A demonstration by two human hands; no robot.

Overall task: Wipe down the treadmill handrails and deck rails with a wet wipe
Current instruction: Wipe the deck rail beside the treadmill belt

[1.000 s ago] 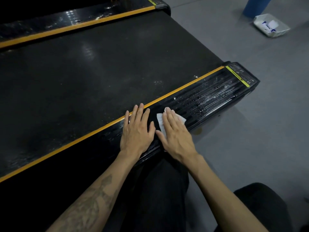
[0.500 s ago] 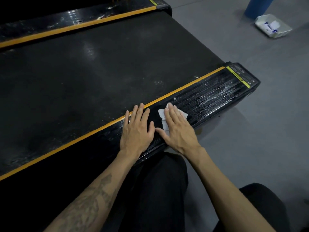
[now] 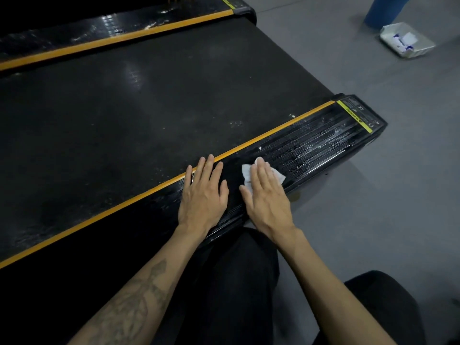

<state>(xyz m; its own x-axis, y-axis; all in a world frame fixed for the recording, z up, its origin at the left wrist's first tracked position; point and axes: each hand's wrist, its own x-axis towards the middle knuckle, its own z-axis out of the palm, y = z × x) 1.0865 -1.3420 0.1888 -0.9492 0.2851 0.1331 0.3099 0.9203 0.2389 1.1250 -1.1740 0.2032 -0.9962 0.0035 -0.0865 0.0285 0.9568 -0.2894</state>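
The near deck rail (image 3: 321,143) of the treadmill is black and ribbed, edged by an orange stripe, and shines wet toward its far end. My right hand (image 3: 267,195) lies flat with straight fingers and presses a white wet wipe (image 3: 247,173) onto the rail; most of the wipe is hidden under the fingers. My left hand (image 3: 202,195) rests flat on the rail just left of it, fingertips reaching the orange stripe. The far deck rail (image 3: 119,28) runs along the top of the view.
The wide black running belt (image 3: 139,100) lies between the two rails. On the grey floor at top right sits a white wipes pack (image 3: 405,39) beside a blue object (image 3: 383,8). My dark-trousered knees fill the bottom of the view.
My right hand has slid the wipe a little along the rail toward its far end, opening a small gap from my left hand. The left hand has stayed put.
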